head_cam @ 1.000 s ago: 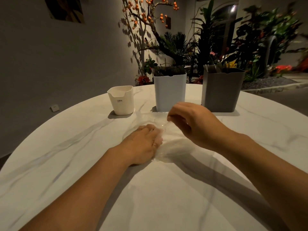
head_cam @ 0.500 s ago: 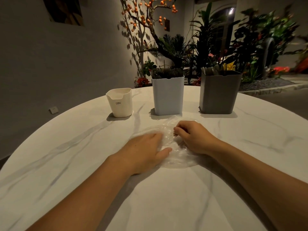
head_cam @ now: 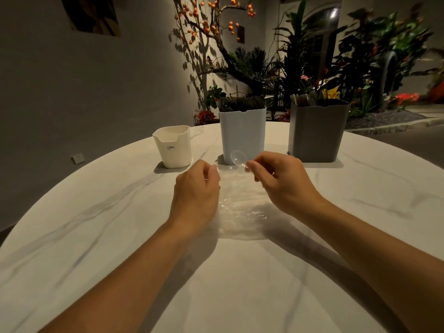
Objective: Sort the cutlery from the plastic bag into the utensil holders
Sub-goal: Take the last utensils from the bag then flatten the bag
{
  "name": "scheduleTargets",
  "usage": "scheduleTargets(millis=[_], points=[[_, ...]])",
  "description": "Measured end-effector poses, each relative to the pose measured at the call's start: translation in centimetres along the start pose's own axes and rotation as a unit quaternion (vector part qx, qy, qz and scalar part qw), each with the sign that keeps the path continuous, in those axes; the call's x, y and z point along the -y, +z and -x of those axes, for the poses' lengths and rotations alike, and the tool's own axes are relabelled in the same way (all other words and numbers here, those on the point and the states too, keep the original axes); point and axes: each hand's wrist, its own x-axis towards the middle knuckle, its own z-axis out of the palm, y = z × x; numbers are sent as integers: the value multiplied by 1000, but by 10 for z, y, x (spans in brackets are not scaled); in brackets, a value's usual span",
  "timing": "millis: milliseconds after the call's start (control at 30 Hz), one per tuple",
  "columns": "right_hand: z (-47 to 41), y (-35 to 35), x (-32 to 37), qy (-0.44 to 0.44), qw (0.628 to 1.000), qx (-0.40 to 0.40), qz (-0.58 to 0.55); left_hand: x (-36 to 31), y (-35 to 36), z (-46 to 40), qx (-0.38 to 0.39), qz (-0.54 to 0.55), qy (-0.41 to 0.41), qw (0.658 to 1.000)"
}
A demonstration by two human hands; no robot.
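Right hand (head_cam: pixel 286 181) pinches a clear plastic spoon (head_cam: pixel 238 159); left hand (head_cam: pixel 195 191) grips the crinkled bag (head_cam: pixel 240 207).

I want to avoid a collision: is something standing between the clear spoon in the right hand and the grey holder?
Nothing visible. The right hand holds the clear spoon above the table; the grey holder stands farther right.

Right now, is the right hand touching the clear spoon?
Touching. The head view shows the right hand pinching the clear spoon by its handle, bowl raised in front of the white holder.
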Motion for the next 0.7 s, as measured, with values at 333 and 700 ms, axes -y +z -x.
scheduleTargets(millis=[333,700], points=[[16,19,8,-253,959,-24,127,-30,2,6,52,324,-194,925],[15,24,13,-49,996,-51,-58,-26,5,8,59,324,-175,928]])
